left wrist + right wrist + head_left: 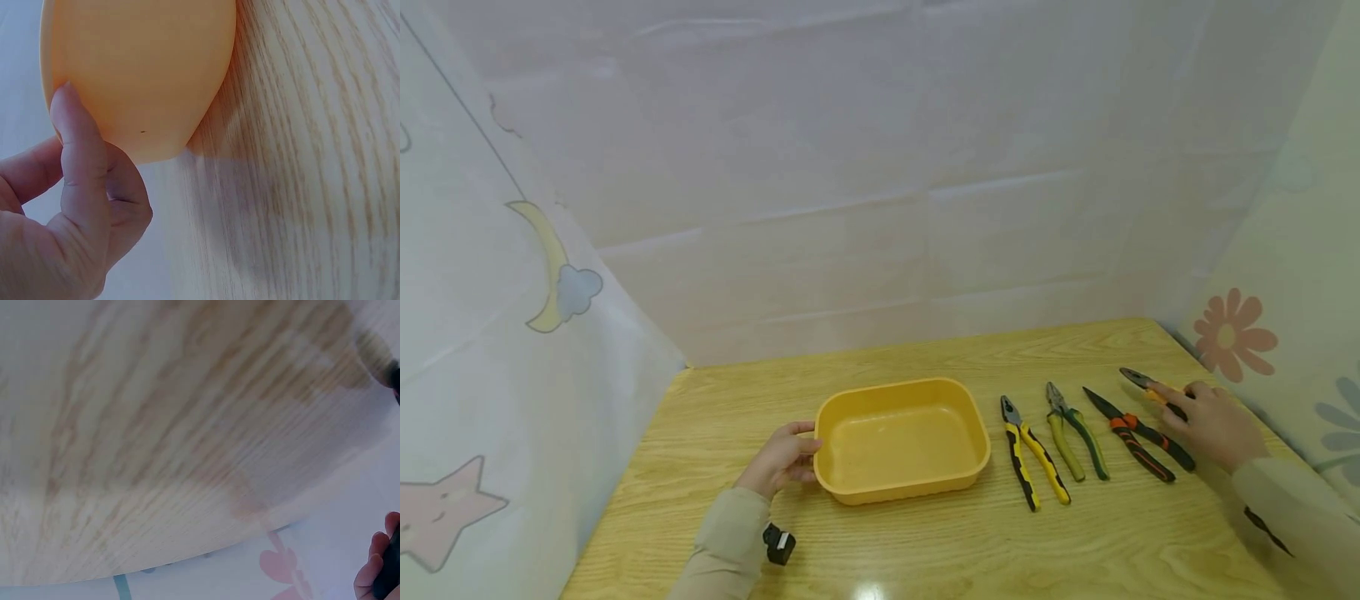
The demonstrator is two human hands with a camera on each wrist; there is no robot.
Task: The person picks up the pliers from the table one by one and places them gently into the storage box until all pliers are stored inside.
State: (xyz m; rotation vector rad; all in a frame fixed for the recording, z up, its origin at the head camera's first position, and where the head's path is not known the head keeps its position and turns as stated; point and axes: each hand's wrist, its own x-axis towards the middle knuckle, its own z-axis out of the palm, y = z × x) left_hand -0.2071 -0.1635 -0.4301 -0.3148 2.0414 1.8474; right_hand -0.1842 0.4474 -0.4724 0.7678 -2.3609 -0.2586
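The right hand point(1217, 425) has its fingers curled round the handles of the end pliers point(1138, 379), out at the far right of the row, and from where I stand I cannot tell whether the tool is clear of the wooden table point(880, 550). The left hand point(778, 460) pinches the left wall of the yellow tray point(895, 446), thumb inside and fingers outside, which looks a sound hold to me: firm enough to stop the tray sliding, though pressing down hard on that edge could tilt it. For the right hand, the trick is probably to gather both handles into the palm so the tool does not splay, then lift straight up before any sideways move. The red-and-black pliers point(1127, 422) lie just beside that grip, and a low sweep could knock their handles. The green-handled pliers point(1062, 408) and the yellow-and-black pliers point(1015, 425) stand between there and the tray, so any path that way calls for height, with the jaws pointing away from the left fingers and a gentle lowering rather than a drop
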